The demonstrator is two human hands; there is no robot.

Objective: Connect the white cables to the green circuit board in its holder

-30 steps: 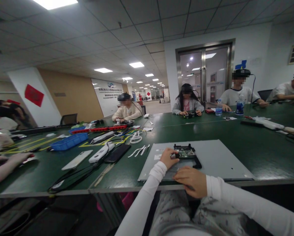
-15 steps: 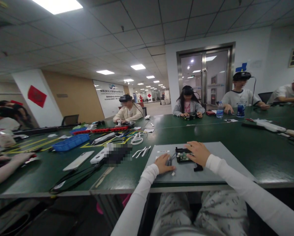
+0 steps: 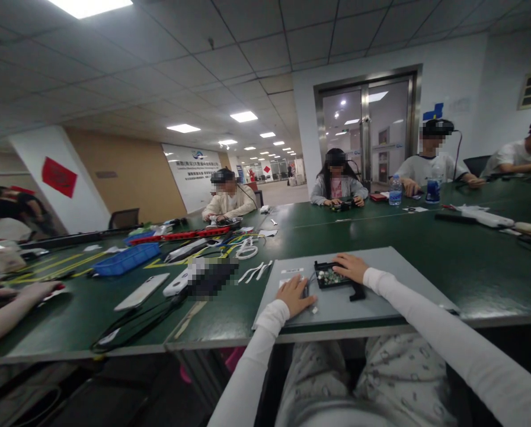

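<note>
My left hand (image 3: 294,295) lies on the grey mat (image 3: 394,296), palm down with its fingers spread. Thin grey wires (image 3: 310,283) run beside its fingertips, and a small white connector (image 3: 314,309) sits just below them. A black plastic case (image 3: 321,266) with a green circuit board (image 3: 330,276) inside lies up and to the right. Over the right side of this case rests my right hand (image 3: 353,267), fingers stretched out and touching it; part of the case is hidden beneath. A black arm-like piece (image 3: 357,291) sticks out at the case's lower right.
White plastic strips (image 3: 255,272), a phone (image 3: 141,291), a white device (image 3: 184,281) and a blue tray (image 3: 127,260) lie to the left on the green table (image 3: 496,267). A co-worker's forearm (image 3: 21,305) reaches in at far left. Several people sit across the table.
The view has shifted slightly. My right hand lies a little further left over the case, its fingers flatter. My left hand remains spread on the mat near the wires.
</note>
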